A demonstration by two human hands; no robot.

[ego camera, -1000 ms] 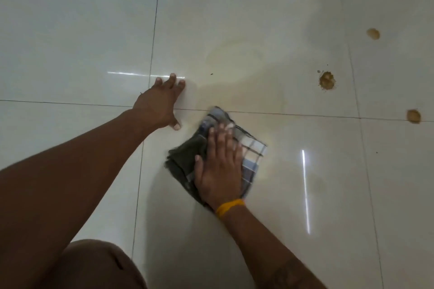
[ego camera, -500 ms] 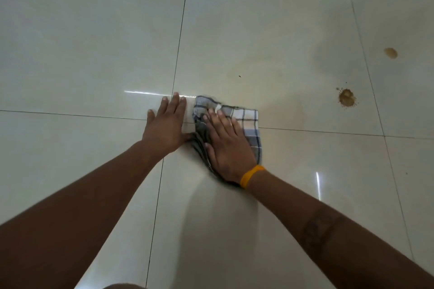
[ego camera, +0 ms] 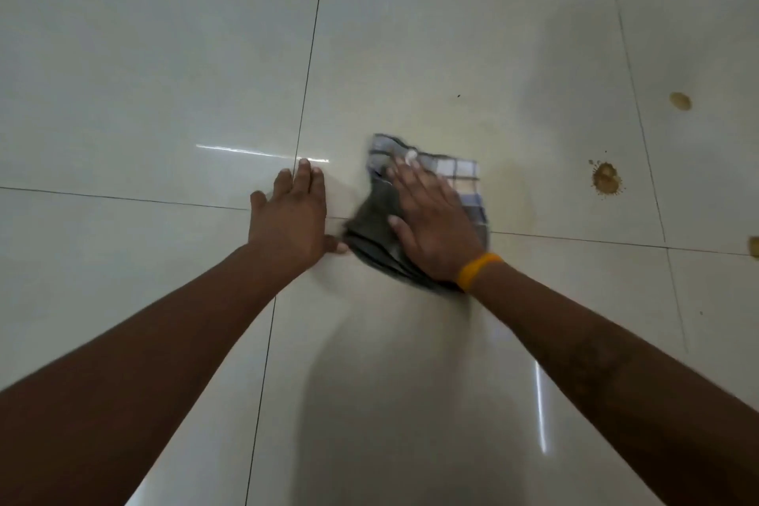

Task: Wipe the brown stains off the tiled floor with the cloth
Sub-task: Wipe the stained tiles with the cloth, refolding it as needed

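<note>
Head view: my right hand [ego camera: 435, 218] presses flat, fingers straight, on the checked cloth [ego camera: 466, 177]. My left hand [ego camera: 291, 218] lies open on the tiled floor [ego camera: 164, 53], gripping nothing; brown stains [ego camera: 606, 179] sit at three o'clock.

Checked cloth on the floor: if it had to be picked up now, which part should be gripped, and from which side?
Probably the far checked corner of the cloth, pinched from above on the far-right side. That flap lies flat and uncovered, while the right hand presses the middle and the left hand rests flat beside its dark bunched edge.

The right hand [ego camera: 435, 218] hides the middle of the blurred cloth [ego camera: 462, 177]; one stain [ego camera: 754, 246] is edge-cropped.
</note>
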